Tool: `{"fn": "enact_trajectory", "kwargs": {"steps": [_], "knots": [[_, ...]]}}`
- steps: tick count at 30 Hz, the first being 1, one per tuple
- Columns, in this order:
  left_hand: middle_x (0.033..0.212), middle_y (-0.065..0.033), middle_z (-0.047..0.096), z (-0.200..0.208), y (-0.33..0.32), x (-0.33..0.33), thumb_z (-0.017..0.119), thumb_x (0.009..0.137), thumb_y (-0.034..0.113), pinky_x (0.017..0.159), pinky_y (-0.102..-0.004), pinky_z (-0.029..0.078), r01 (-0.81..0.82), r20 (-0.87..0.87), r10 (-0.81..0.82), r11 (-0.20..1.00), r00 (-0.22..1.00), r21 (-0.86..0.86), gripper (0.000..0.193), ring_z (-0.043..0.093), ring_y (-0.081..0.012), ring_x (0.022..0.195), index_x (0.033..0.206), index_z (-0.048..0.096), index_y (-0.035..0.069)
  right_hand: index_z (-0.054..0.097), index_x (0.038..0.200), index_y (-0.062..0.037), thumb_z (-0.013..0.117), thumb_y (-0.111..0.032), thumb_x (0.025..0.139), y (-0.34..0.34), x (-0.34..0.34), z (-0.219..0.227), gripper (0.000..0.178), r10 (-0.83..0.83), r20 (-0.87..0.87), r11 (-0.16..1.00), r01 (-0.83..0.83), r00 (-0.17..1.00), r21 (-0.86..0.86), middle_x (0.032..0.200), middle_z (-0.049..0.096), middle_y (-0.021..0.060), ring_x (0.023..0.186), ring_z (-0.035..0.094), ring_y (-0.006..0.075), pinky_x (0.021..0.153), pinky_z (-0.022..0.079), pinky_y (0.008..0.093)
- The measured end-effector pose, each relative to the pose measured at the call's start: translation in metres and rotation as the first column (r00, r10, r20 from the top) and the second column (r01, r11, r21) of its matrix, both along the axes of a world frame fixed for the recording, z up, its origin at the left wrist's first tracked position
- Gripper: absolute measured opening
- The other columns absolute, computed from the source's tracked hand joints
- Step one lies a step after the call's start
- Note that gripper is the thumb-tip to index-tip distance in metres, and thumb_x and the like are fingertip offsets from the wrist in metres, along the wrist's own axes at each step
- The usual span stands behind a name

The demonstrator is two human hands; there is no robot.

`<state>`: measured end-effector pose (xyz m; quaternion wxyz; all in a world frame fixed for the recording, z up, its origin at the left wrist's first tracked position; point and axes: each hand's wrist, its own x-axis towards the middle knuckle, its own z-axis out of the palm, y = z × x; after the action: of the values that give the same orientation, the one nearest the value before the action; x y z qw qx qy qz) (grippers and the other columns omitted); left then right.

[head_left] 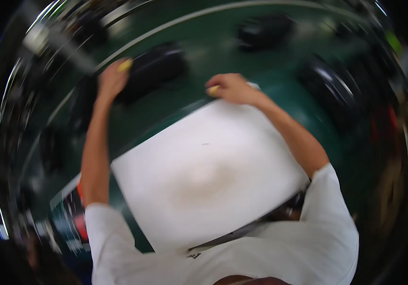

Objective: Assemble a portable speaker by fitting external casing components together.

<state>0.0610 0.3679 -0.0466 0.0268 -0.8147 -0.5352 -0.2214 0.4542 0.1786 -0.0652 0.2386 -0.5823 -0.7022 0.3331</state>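
A broad white panel [208,156] with a flat top lies in front of my body, tilted in the view. My left hand [112,80] is held out past its far left corner, apart from it, with the fingers curled. A small yellow patch [125,65] shows at those fingertips. Over the far edge of the panel is my right hand [236,89], also with bent fingers. Another yellow patch [214,90] is at its fingers. Motion blur hides whether the yellow is something held or worn, and whether the right hand touches the panel.
Long black objects [159,64] lie on the green floor [204,52] beyond the panel, with another dark rounded object [265,31] farther off. A large black shape [330,88] stands to the right. A box-like item with red parts [80,225] is at the lower left.
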Motion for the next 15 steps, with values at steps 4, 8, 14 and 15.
{"fn": "enact_trajectory", "kwargs": {"steps": [4,8,14,15], "knots": [[0.132,-0.0235,0.073,0.024,-0.018,0.017,0.066,0.105,0.018,0.108,-0.0465,0.053,-0.009,0.055,-0.003,0.976,0.998,0.220,0.038,0.069,-0.0407,0.124,0.140,0.067,0.003,0.075,0.126,0.0009,0.072,-0.020,0.101,-0.111,0.059,0.018,0.034,-0.132,0.067,0.940,0.104,0.989,0.324,0.121,0.076,0.0211,0.108,0.074,0.0361,0.098,0.057,0.0434],[0.128,-0.0205,0.076,0.043,-0.085,0.201,0.063,0.105,0.015,0.104,-0.0409,0.055,0.386,0.362,-0.342,0.921,0.867,-0.055,0.036,0.073,-0.0322,0.121,0.138,0.067,0.001,0.074,0.116,-0.0005,0.075,-0.021,0.097,-0.227,0.159,0.042,0.028,-0.800,-0.163,0.305,0.625,0.578,0.719,0.113,0.075,0.0195,0.109,0.071,0.0408,0.099,0.055,0.0498],[0.141,-0.0092,0.059,0.010,-0.127,0.471,0.056,0.109,0.046,0.095,-0.0459,0.056,0.708,0.719,-0.196,0.470,0.667,-0.528,0.047,0.062,-0.0238,0.108,0.145,0.063,0.017,0.050,0.154,0.0078,0.055,-0.071,0.105,-0.288,0.292,-0.008,0.092,-0.928,-0.318,0.181,0.981,0.194,0.071,0.137,0.068,0.0335,0.127,0.067,0.0447,0.111,0.049,0.0453],[0.133,-0.0091,0.062,-0.002,-0.132,0.504,0.057,0.109,0.047,0.093,-0.0445,0.055,0.711,0.757,-0.106,0.447,0.644,-0.542,0.045,0.062,-0.0221,0.105,0.138,0.066,0.014,0.048,0.155,0.0093,0.053,-0.073,0.105,-0.282,0.294,-0.017,0.097,-0.940,-0.272,0.186,0.978,0.206,0.099,0.140,0.065,0.0363,0.133,0.063,0.0471,0.114,0.047,0.0454]]}}
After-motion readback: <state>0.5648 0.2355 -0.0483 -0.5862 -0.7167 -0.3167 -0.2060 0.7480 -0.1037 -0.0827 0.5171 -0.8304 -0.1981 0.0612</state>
